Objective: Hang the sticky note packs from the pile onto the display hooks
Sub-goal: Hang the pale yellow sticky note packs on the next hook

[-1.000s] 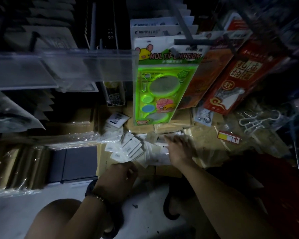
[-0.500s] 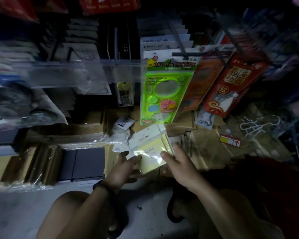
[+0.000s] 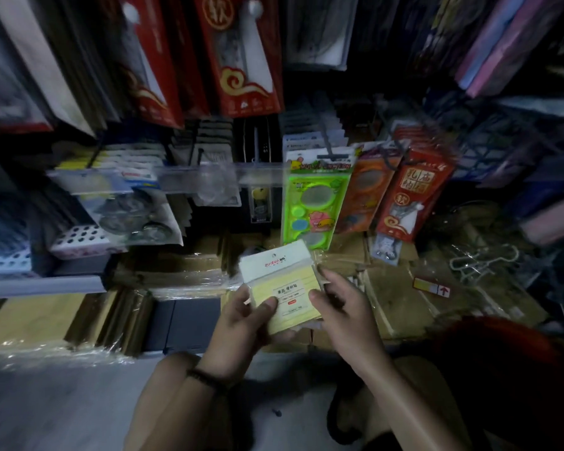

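**Both your hands hold a yellow sticky note pack below the display hooks**

Your left thumb [image 3: 268, 303] presses flat on the front of the sticky note pack [image 3: 285, 281], and the other fingers of that hand curl behind it out of sight. Your right thumb [image 3: 316, 296] pinches the pack's right side, and your right fingertips [image 3: 325, 275] wrap over that same edge. Your left hand [image 3: 241, 323] and right hand [image 3: 347, 315] therefore both grip the pack, one on each side, and lift it clear of everything below.

The pack is tilted a little to the left. It has a white card top with a red logo and pale yellow notes underneath. Extra edges show behind it, so there may be more than one pack; the dim light makes that hard to tell.

A dark bracelet [image 3: 205, 375] circles your left wrist.

Just above the pack, a bright green stencil card [image 3: 316, 203] hangs from a hook. An orange packet [image 3: 362, 193] and a red packet [image 3: 411, 196] hang to its right. A clear plastic rail [image 3: 205, 173] runs leftwards from the green card. Cardboard boxes wrapped in film [image 3: 176, 271] lie under your hands, and a pale floor [image 3: 46, 411] is nearest to you.
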`<action>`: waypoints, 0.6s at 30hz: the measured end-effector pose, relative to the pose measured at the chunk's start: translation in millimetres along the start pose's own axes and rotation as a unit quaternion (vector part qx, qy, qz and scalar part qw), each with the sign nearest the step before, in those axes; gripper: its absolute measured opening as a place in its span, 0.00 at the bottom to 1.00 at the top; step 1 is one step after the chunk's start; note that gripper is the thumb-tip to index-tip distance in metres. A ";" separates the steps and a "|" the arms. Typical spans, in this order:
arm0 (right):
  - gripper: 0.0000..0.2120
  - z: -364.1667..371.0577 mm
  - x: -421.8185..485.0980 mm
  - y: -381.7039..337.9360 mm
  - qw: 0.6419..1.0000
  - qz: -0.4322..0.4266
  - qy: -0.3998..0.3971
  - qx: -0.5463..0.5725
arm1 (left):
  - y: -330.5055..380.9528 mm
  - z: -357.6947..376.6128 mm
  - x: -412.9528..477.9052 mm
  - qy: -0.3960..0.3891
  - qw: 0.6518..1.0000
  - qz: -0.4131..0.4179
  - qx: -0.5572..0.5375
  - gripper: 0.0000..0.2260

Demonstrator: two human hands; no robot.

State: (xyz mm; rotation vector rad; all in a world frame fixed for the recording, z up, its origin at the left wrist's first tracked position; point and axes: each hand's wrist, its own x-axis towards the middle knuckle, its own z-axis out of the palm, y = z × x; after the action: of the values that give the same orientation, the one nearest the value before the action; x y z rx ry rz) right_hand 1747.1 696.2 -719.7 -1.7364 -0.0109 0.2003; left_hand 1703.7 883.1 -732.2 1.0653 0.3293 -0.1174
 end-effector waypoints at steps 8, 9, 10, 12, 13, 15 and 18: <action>0.33 -10.5 -30.4 -119.4 0.987 -0.156 0.001 0.039 | 97.1 37.1 -45.6 0.015 0.976 0.192 0.107 0.13; 0.35 -12.5 -33.1 -135.6 0.984 -0.171 -0.008 0.042 | 110.5 43.1 -52.5 0.011 0.971 0.210 0.116 0.13; 0.35 -14.4 -35.1 -150.2 0.981 -0.187 -0.013 0.043 | 123.1 49.5 -58.9 0.011 0.966 0.229 0.123 0.13; 0.35 -16.9 -39.0 -179.3 0.974 -0.224 -0.002 0.037 | 146.8 63.5 -70.3 0.020 0.951 0.279 0.133 0.13; 0.35 -18.2 -41.0 -192.7 0.969 -0.244 0.011 0.032 | 158.7 70.7 -74.8 0.027 0.942 0.305 0.138 0.13; 0.33 -19.9 -41.4 -217.0 0.959 -0.281 0.032 0.023 | 183.2 85.0 -81.7 0.038 0.924 0.352 0.144 0.13; 0.28 -23.0 -41.0 -256.8 0.942 -0.334 0.036 0.018 | 221.1 103.4 -91.2 0.043 0.900 0.400 0.170 0.13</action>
State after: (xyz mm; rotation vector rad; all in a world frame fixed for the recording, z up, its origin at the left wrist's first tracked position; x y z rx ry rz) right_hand 1737.0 714.1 -459.5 -1.6091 -0.5325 -0.3605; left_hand 1694.8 893.9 -472.0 1.4831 -0.0762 0.6344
